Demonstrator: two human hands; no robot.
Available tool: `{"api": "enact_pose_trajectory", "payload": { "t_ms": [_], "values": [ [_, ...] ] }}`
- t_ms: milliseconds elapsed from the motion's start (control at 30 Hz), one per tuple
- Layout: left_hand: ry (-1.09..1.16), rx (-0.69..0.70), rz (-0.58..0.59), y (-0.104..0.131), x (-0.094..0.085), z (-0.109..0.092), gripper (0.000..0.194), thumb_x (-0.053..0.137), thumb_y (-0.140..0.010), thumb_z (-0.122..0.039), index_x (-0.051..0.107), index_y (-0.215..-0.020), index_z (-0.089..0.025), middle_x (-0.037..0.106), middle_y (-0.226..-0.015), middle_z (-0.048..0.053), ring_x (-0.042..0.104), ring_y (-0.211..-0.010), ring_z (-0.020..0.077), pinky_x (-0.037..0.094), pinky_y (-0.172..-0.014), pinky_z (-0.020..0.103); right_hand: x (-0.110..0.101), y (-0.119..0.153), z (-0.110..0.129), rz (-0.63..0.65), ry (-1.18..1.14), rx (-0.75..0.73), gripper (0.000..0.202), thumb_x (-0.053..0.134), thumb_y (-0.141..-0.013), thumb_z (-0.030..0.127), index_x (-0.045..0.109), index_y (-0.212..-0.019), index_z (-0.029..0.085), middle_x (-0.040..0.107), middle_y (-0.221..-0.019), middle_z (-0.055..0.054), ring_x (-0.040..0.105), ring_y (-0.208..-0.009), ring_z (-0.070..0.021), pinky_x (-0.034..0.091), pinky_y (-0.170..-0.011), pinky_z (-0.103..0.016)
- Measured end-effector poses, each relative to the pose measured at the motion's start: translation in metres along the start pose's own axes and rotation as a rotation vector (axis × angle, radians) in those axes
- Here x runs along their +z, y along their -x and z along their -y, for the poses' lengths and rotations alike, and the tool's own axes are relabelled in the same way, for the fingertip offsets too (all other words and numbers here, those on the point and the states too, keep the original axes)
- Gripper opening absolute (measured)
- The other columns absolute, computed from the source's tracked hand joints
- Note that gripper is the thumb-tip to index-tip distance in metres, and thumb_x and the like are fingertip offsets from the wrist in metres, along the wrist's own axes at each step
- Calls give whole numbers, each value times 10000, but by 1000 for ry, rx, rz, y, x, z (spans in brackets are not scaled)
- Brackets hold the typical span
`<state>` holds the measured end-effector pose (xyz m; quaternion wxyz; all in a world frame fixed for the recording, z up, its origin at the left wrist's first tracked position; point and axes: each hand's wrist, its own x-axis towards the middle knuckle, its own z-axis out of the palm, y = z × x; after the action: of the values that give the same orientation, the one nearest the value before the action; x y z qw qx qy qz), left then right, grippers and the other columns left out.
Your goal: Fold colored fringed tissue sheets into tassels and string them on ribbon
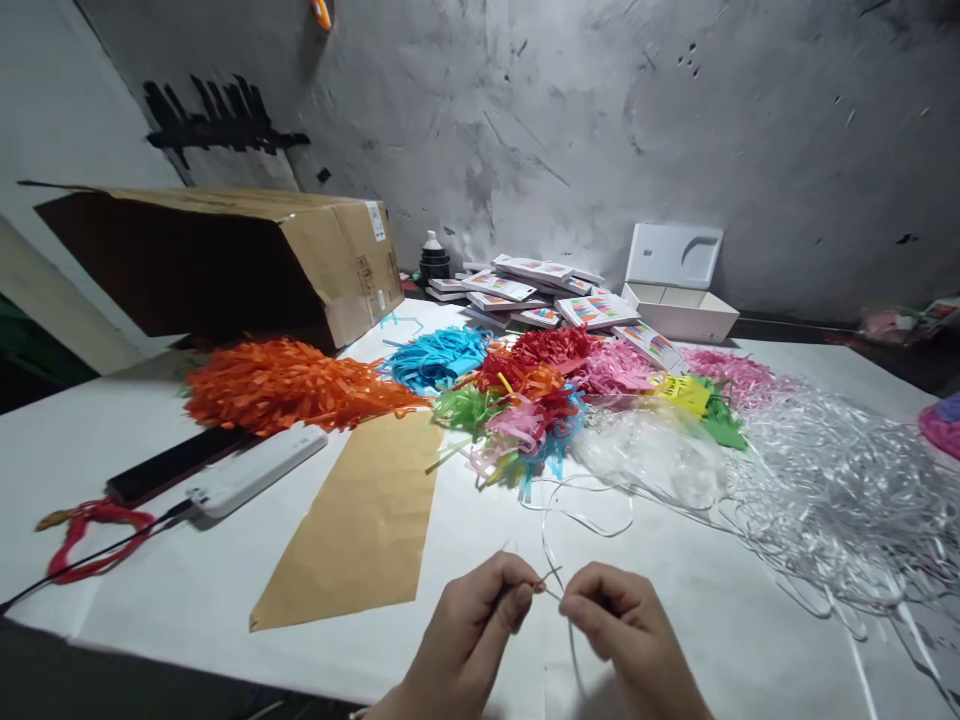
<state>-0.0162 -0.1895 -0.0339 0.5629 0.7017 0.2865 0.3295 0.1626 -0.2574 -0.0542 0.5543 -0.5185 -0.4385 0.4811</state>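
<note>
- Two hands are at work at the near edge of the white tabletop [150, 440], seen in the head view, the only view on record.
- Left hand [472, 630]: fingers closed in a narrow pinch on one end of a thin white plastic ribbon strand [559, 520]. Right hand [626, 625]: likewise pinched shut on the same strand, just beside the left, thumbs nearly touching.
- The strand loops away from the hands across the tabletop toward the large tangled heap of white and clear ribbon strands [840, 500] on the right.
- Step in hand, as judged: the strand is being gripped at two close points, as for knotting or splitting it. The next move would call for fine fingertip control and steady tension, since the strand is slight and slippery-looking.
- Beyond the hands: a flat tan sheet of kraft paper [360, 530]; a mixed pile of shredded paper tassels in red, pink, green and blue [525, 400]; a separate orange shredded-paper tassel bundle [277, 385]; a blue one [439, 355].
- Left side: a white oblong device with a black cable [255, 468], a red cord loop [82, 535], a brown cardboard carton lying on its side [300, 250].
- Rear: a stack of flat white packets with rainbow-coloured prints [525, 290], an open white box [679, 290], a small dark bottle with a white cap [433, 258].
- Writing: the carton bears a white label and printed marks, and the packets carry print; none is legible. No brand can be read.
</note>
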Motion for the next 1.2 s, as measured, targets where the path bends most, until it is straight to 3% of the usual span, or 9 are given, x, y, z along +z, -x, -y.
{"api": "enact_pose_trajectory", "payload": {
  "t_ms": [167, 267, 333, 433, 567, 667, 800, 967, 1200],
  "values": [
    [451, -234, 69, -8, 17, 5, 424, 655, -869, -609, 563, -840, -196, 389, -560, -78, 275, -482, 78, 221, -465, 201, 25, 1, -42, -9, -232, 132, 532, 725, -716, 699, 629, -665, 178, 282, -416, 110, 179, -366, -48, 169, -370, -205],
    [710, -372, 148, -10, 21, 3, 474, 725, -798, -629, 503, -822, -211, 344, -509, -118, 140, -422, 47, 111, -420, 195, 18, 2, -40, -114, -131, 41, 453, 721, -790, 613, 674, -682, 176, 475, -540, 38, 379, -457, -82, 340, -435, -206],
    [657, -338, 153, -10, 21, 2, 468, 709, -819, -626, 514, -816, -200, 341, -506, -117, 147, -422, 46, 111, -420, 198, 7, 6, -32, -250, 107, -150, 304, 698, -866, 499, 756, -829, 202, 616, -793, -34, 577, -717, -147, 484, -643, -236],
    [436, -257, 193, -8, 23, 1, 464, 634, -883, -624, 539, -815, -175, 353, -553, -94, 222, -470, 61, 165, -447, 201, -3, 17, -16, -315, 460, -450, 278, 646, -928, 413, 735, -1152, 275, 625, -1055, -74, 616, -1000, -223, 522, -834, -314],
    [243, -235, 378, -5, 25, -3, 479, 498, -949, -639, 511, -809, -181, 418, -651, -54, 314, -553, 90, 259, -505, 214, 3, 29, 0, -282, 450, -509, 197, 573, -980, 284, 733, -871, 248, 550, -780, -23, 567, -747, -170, 476, -662, -272],
    [5, -165, 439, -9, 19, -8, 452, 423, -1003, -560, 526, -776, -183, 459, -671, -36, 386, -612, 114, 313, -565, 220, 1, 30, 6, -499, 338, -528, 218, 595, -974, 267, 678, -775, 232, 535, -782, -20, 530, -746, -161, 430, -644, -265],
    [-311, 4, 354, -19, 5, -7, 342, 410, -1019, -378, 600, -806, -189, 629, -750, 10, 549, -716, 152, 392, -672, 232, -12, 23, 7, -706, 132, -600, 158, 658, -944, 276, 687, -798, 224, 539, -827, -14, 527, -770, -140, 414, -638, -247],
    [-484, 152, 189, -31, -12, 2, 252, 406, -954, -242, 652, -996, -204, 756, -909, 54, 687, -814, 190, 463, -740, 248, -19, 15, 14, -744, -179, -632, 231, 716, -903, 364, 662, -746, 204, 561, -820, 15, 513, -582, -74, 412, -532, -230],
    [-805, -19, -129, -48, -72, 18, 294, 376, -939, -328, 646, -895, -221, 735, -771, 45, 697, -728, 237, 496, -682, 302, -81, 33, 42, -1025, -417, -466, 244, 810, -788, 325, 604, -796, 194, 701, -1011, -6, 474, -439, -12, 345, -371, -144]
  ]
}}
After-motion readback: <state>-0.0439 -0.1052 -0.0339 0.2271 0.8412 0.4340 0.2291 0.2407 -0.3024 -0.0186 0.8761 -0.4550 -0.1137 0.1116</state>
